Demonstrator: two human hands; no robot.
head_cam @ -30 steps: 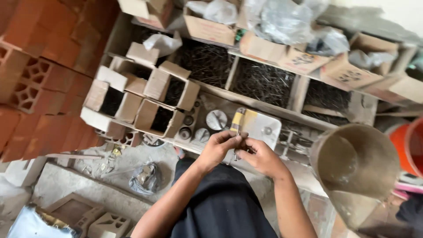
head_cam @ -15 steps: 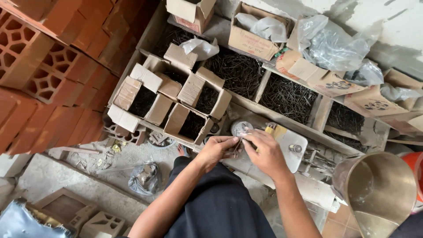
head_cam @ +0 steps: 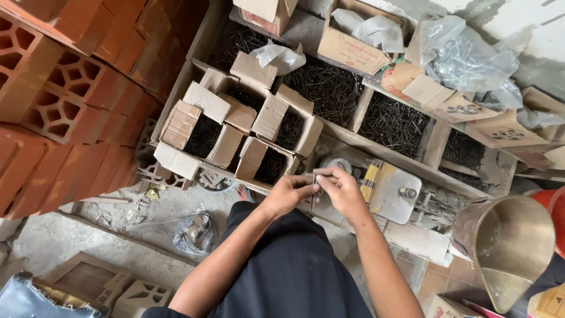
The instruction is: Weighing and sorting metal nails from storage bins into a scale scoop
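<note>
My left hand (head_cam: 287,193) and my right hand (head_cam: 343,191) meet in front of me, fingertips together on a small thin metal piece (head_cam: 315,178). What the piece is stays too small to tell. Both hands hover over the front edge of a wooden rack (head_cam: 432,144) whose compartments hold dark nails. Just right of my right hand lies a grey metal scale plate (head_cam: 391,191) with a yellow strip beside it.
Open cardboard boxes of black nails (head_cam: 203,135) stand left of my hands. Red hollow bricks (head_cam: 65,100) are stacked at the far left. A brass scoop pan (head_cam: 512,247) sits at the lower right. Plastic bags of nails (head_cam: 471,59) lie at the back.
The view has shifted so that the rack and boxes sit lower and nearer. My hands stay together on the small piece, slightly farther right in the picture.
</note>
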